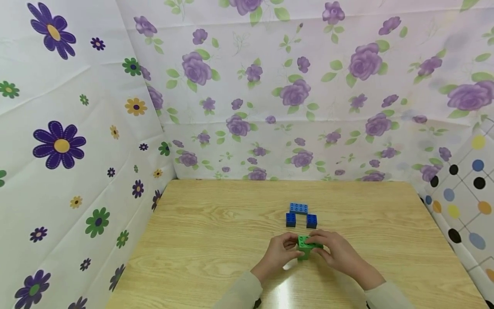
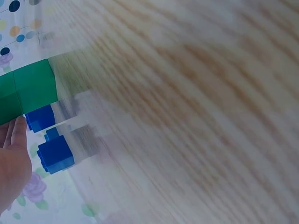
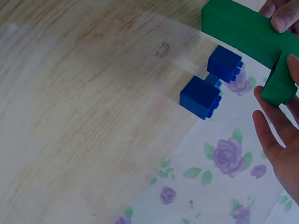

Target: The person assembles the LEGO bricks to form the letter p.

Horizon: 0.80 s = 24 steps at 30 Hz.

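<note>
Between the two hands stands a column of green building bricks (image 1: 303, 254) on the table. My left hand (image 1: 278, 253) holds it from the left side, fingers behind and thumb in front. With my right hand (image 1: 339, 253) I pinch another green brick (image 3: 279, 84) at the top of the column. This upper brick juts out to the right, and a thin wedge of a gap shows between it and the column in the right wrist view. In the left wrist view, fingers of the left hand (image 2: 14, 154) lie against the green column (image 2: 36, 88).
Just beyond the hands stand two dark blue bricks, a left one (image 1: 290, 220) and a right one (image 1: 311, 221). A lighter blue brick (image 1: 299, 208) lies behind them. The wooden table (image 1: 212, 227) backs onto a flowered cloth (image 1: 247, 98), with patterned cloths at both sides.
</note>
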Each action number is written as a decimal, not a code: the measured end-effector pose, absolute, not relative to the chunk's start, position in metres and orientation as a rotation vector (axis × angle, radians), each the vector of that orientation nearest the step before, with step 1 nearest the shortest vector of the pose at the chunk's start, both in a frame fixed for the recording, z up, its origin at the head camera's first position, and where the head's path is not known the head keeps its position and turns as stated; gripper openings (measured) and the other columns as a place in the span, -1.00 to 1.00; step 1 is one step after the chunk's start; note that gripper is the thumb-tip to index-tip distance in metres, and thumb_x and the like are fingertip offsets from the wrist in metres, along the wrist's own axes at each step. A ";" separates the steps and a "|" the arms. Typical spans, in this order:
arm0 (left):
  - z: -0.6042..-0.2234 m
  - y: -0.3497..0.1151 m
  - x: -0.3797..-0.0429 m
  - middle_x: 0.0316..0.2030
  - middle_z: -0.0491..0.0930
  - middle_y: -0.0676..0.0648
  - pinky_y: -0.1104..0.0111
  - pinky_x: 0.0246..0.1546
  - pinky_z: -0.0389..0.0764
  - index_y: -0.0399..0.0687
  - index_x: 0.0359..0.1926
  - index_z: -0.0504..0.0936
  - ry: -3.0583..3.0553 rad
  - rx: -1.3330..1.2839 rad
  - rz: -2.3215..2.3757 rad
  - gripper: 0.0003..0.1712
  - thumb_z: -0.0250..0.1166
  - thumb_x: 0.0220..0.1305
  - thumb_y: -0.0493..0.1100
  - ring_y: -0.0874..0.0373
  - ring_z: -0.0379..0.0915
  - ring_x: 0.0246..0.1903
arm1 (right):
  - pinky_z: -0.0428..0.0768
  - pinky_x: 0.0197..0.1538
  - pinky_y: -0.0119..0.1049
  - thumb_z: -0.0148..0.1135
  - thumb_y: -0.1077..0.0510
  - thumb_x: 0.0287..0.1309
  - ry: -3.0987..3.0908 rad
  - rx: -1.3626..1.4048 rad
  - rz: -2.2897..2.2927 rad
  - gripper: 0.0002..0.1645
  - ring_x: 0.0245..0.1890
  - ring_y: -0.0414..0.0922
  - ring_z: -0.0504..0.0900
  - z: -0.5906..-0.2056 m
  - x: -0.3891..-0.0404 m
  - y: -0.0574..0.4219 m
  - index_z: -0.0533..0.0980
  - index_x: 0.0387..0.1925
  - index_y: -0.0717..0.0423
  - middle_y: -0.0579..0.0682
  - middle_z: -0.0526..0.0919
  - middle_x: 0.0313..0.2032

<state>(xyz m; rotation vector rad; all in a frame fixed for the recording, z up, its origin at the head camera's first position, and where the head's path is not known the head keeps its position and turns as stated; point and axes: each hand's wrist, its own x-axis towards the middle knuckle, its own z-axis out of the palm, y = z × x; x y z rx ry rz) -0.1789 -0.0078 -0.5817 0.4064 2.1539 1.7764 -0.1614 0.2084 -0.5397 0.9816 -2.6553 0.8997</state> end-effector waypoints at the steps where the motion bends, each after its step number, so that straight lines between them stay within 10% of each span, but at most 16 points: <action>1: -0.581 -0.008 -0.179 -0.10 0.60 0.15 0.49 0.04 0.54 0.03 0.01 0.61 2.152 0.402 1.776 -0.58 0.43 0.11 -0.30 0.31 0.54 -0.04 | 0.68 -0.12 -0.10 0.43 0.33 -0.01 -2.650 0.982 0.891 -0.60 -0.10 -0.03 0.65 -0.539 -0.161 0.207 0.65 -0.09 -0.02 0.01 0.64 -0.04; 24: -0.576 -0.008 -0.174 -0.03 0.59 0.03 0.36 0.09 0.55 -0.05 0.04 0.60 2.113 0.397 1.851 -0.59 0.43 0.13 -0.19 0.15 0.53 0.03 | 0.68 -0.13 -0.03 0.40 0.32 0.04 -2.653 1.026 0.979 -0.59 -0.09 0.03 0.64 -0.534 -0.160 0.208 0.64 -0.05 -0.04 0.08 0.63 -0.01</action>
